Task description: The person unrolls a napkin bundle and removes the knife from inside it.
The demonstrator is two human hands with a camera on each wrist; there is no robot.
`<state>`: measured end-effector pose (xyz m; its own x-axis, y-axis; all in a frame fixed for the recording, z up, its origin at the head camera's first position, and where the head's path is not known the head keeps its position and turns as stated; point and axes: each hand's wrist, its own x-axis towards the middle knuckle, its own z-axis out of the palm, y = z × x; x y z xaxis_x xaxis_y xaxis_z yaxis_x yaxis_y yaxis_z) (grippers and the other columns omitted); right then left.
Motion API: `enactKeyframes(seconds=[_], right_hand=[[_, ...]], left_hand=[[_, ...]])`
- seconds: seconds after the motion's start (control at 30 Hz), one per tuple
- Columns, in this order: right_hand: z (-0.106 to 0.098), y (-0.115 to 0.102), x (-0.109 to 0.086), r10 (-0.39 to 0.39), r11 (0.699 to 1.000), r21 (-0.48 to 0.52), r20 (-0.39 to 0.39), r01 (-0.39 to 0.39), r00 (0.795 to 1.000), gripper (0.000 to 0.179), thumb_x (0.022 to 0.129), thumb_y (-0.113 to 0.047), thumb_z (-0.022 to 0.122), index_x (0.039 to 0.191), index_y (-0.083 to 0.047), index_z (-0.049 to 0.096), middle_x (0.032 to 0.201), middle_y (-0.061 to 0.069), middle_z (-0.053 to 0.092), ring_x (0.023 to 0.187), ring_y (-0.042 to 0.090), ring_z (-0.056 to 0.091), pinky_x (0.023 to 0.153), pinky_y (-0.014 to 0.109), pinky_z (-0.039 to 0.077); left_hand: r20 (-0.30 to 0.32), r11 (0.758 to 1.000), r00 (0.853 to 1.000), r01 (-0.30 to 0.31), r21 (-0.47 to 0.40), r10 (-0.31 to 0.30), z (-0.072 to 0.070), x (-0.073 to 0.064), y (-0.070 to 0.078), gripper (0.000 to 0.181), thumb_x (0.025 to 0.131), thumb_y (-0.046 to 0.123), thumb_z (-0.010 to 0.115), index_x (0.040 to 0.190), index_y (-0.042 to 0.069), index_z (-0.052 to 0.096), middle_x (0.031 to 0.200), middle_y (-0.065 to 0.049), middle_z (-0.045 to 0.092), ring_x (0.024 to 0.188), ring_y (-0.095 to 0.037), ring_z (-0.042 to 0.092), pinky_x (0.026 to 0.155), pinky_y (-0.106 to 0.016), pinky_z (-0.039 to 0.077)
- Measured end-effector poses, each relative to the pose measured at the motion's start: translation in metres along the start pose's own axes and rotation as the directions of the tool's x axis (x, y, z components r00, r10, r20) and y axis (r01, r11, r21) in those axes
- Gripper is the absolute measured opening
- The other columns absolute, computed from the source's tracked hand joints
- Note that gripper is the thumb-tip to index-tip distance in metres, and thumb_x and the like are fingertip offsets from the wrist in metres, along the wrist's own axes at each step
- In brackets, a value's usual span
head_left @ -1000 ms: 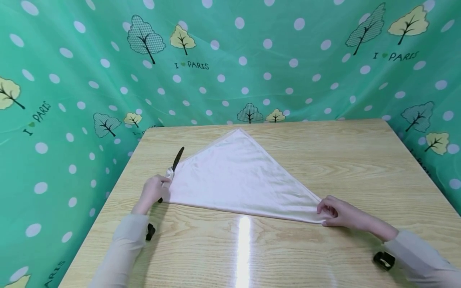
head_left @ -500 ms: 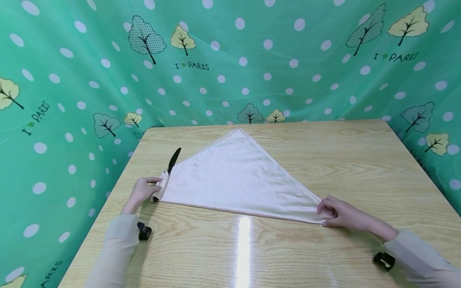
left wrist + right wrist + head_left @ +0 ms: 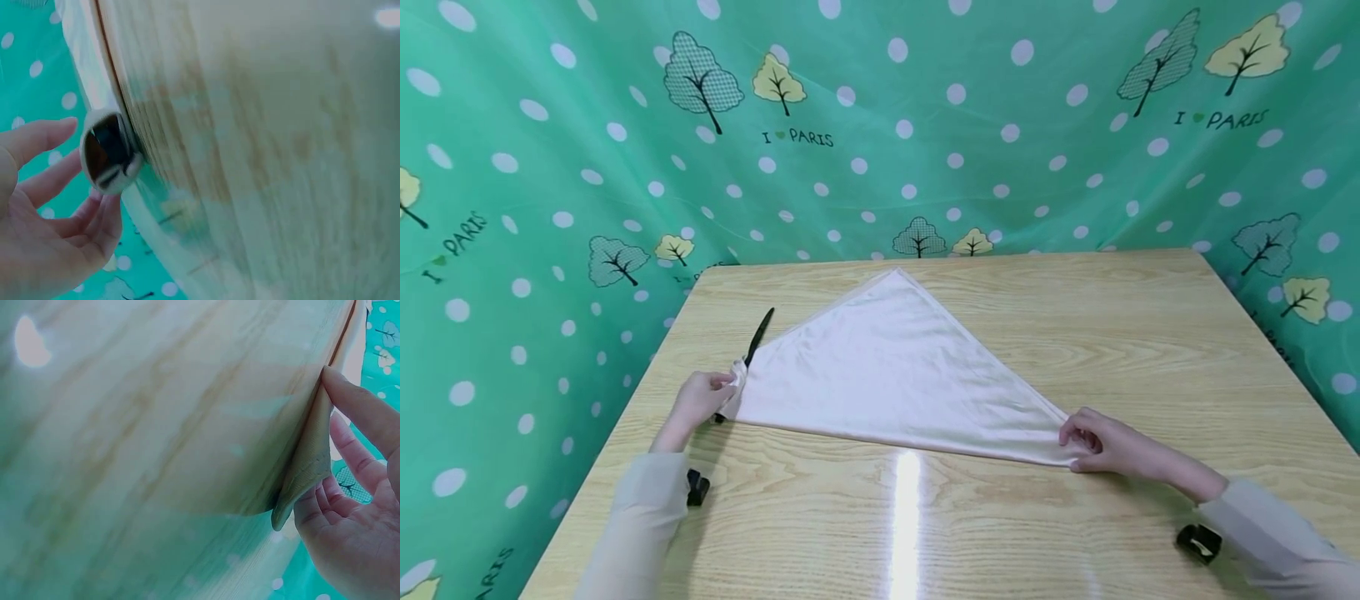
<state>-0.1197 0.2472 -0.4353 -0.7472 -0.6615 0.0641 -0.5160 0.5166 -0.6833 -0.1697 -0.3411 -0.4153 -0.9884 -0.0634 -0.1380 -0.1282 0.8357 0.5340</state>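
A pale satin cloth (image 3: pixel 865 367), folded to a triangle, lies on the wooden table with its point at the far side. At its left end the cloth is wrapped around a dark knife (image 3: pixel 762 331); the blade sticks out beyond the roll, and a dark end shows at the near side. My left hand (image 3: pixel 698 398) holds this roll from the left, thumb and fingers around it. In the left wrist view, the roll's open end (image 3: pixel 107 153) faces the camera. My right hand (image 3: pixel 1108 443) pinches the cloth's right corner (image 3: pixel 306 465), which folds up between thumb and fingers.
The wooden table (image 3: pixel 1000 533) runs back to a green dotted curtain (image 3: pixel 925 108), which also hangs along both sides. A bright light reflection (image 3: pixel 906 517) crosses the table's near middle. A black wrist device (image 3: pixel 1198 543) sits below the right sleeve.
My left hand has shifted left with the wrapped knife, and more flat cloth shows beside it. The wrapped part looks narrower than half a second ago. My right hand has stayed in place.
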Motion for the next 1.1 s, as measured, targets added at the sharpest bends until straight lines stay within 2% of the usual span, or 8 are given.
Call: enactKeyframes(seconds=[0.1,0.3,0.43,0.57,0.7,0.8,0.97,1.1], right_hand=[[0.000,-0.001,0.001,0.006,1.000,0.001,0.004,-0.006,1.000,0.024,0.075,-0.017,0.069,0.092,-0.010,0.055,0.077,-0.004,0.040,0.065,0.003,0.036,0.053,0.018,0.034],[0.001,0.001,0.000,-0.024,1.000,-0.008,-0.007,0.024,1.000,0.024,0.074,-0.014,0.069,0.092,-0.010,0.054,0.077,-0.005,0.040,0.065,0.003,0.036,0.053,0.017,0.034],[0.001,0.001,0.000,-0.024,1.000,-0.010,-0.011,0.024,1.000,0.024,0.074,-0.014,0.070,0.091,-0.010,0.054,0.077,-0.005,0.040,0.065,0.003,0.036,0.053,0.017,0.034],[0.001,0.000,0.000,-0.010,1.000,-0.007,-0.005,0.009,1.000,0.024,0.074,-0.016,0.069,0.092,-0.010,0.054,0.077,-0.004,0.040,0.065,0.003,0.037,0.053,0.018,0.034],[0.001,-0.001,0.001,-0.011,1.000,-0.003,0.000,0.011,1.000,0.024,0.074,-0.015,0.069,0.092,-0.009,0.054,0.077,-0.004,0.041,0.065,0.005,0.037,0.053,0.018,0.034],[0.001,-0.001,0.001,-0.017,1.000,-0.007,-0.002,0.017,1.000,0.024,0.074,-0.015,0.070,0.091,-0.009,0.054,0.078,-0.003,0.041,0.065,0.005,0.037,0.053,0.018,0.034],[0.001,0.000,0.000,-0.011,1.000,-0.006,-0.002,0.011,1.000,0.024,0.074,-0.015,0.070,0.091,-0.010,0.054,0.078,-0.003,0.040,0.065,0.004,0.037,0.053,0.018,0.034],[0.001,0.000,0.000,-0.010,1.000,-0.010,-0.003,0.010,1.000,0.024,0.074,-0.016,0.070,0.091,-0.011,0.054,0.078,-0.004,0.041,0.065,0.004,0.037,0.053,0.018,0.034]], left_hand=[[-0.035,0.994,0.998,-0.055,0.095,0.059,0.003,0.001,0.003,0.031,0.080,0.007,0.056,0.104,-0.013,0.058,0.095,-0.029,0.057,0.084,-0.035,0.055,0.070,-0.043,0.046],[-0.013,0.977,1.000,-0.023,0.211,0.026,0.006,0.002,0.009,0.034,0.076,0.003,0.062,0.106,-0.013,0.056,0.081,-0.019,0.059,0.067,-0.023,0.053,0.058,-0.034,0.045],[0.004,0.962,0.999,-0.039,0.269,0.039,0.006,0.004,0.012,0.035,0.075,0.002,0.062,0.106,-0.013,0.056,0.067,-0.013,0.057,0.053,-0.017,0.047,0.049,-0.028,0.039],[0.009,0.957,1.000,-0.030,0.289,0.028,0.003,0.005,0.011,0.035,0.075,0.004,0.060,0.104,-0.015,0.056,0.069,-0.014,0.058,0.054,-0.019,0.048,0.050,-0.030,0.040],[-0.018,0.975,1.000,-0.009,0.223,0.013,-0.002,0.004,0.004,0.034,0.076,0.004,0.056,0.104,-0.015,0.056,0.084,-0.024,0.061,0.070,-0.029,0.056,0.061,-0.039,0.047],[-0.042,0.990,0.999,0.007,0.143,-0.001,-0.006,0.003,-0.003,0.034,0.077,0.003,0.051,0.105,-0.015,0.055,0.091,-0.028,0.059,0.078,-0.035,0.057,0.066,-0.042,0.047],[-0.070,0.999,0.997,0.036,0.021,-0.035,-0.010,0.002,-0.015,0.033,0.080,0.004,0.051,0.107,-0.015,0.055,0.094,-0.030,0.058,0.085,-0.037,0.056,0.067,-0.038,0.048],[-0.085,0.998,0.995,0.045,-0.034,-0.048,-0.012,-0.001,-0.022,0.032,0.080,0.002,0.053,0.106,-0.016,0.054,0.093,-0.030,0.059,0.085,-0.037,0.057,0.063,-0.032,0.049]])
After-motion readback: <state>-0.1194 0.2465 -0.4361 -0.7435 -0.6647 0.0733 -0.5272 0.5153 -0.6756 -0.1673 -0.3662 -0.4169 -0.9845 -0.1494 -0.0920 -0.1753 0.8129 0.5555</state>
